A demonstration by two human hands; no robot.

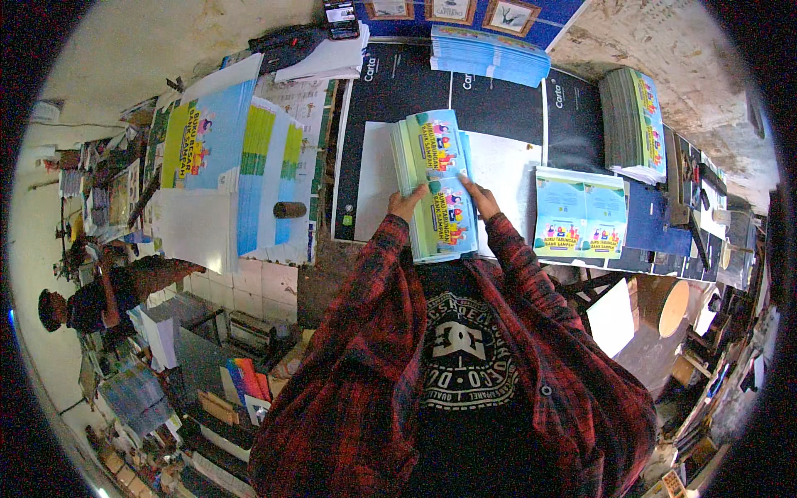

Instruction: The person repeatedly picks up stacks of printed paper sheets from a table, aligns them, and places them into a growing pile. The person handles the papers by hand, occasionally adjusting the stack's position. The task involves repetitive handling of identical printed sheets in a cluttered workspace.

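A thick stack of printed booklet covers (442, 217), yellow-green and light blue with coloured figures, lies lengthwise in front of my chest. My left hand (407, 202) is closed on its left edge, thumb on top. From the other side, my right hand (480, 199) grips the right edge, fingers along the side. The stack's left side shows many slightly fanned page edges. Under it are white sheets (502, 170) on the black tabletop (390, 91). To the right lies a similar printed sheet (581, 214), spread flat with two panels side by side.
Grey-edged booklets (635, 124) are piled at the right back. A light-blue stack (490, 56) stands at the far edge. Large printed sheets (207, 141) and a dark cylinder (290, 210) sit on the left table. Another person (116, 290) is at the far left.
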